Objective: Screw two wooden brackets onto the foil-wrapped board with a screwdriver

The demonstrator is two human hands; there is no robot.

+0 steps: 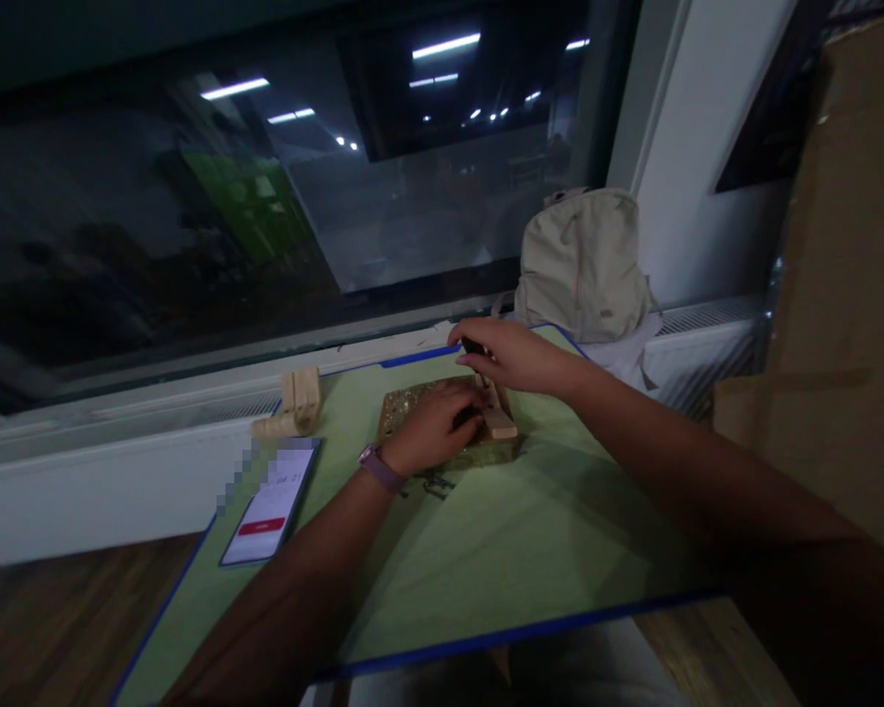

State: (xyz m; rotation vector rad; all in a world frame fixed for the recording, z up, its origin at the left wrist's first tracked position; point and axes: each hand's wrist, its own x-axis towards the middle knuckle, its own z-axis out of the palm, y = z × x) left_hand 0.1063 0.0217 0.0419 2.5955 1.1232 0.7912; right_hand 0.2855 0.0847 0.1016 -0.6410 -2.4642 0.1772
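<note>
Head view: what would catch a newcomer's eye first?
Probably the lit phone on the green tabletop, at left. Next, the left hand at a wooden piece mid-table and the right hand pinching a dark object. Behind, a pale backpack stands by the window.

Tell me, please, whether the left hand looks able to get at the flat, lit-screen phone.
Probably yes: nothing visible stands between the left hand and the phone on the blue-edged green tabletop, though the hand is busy at a pale wooden piece.
</note>
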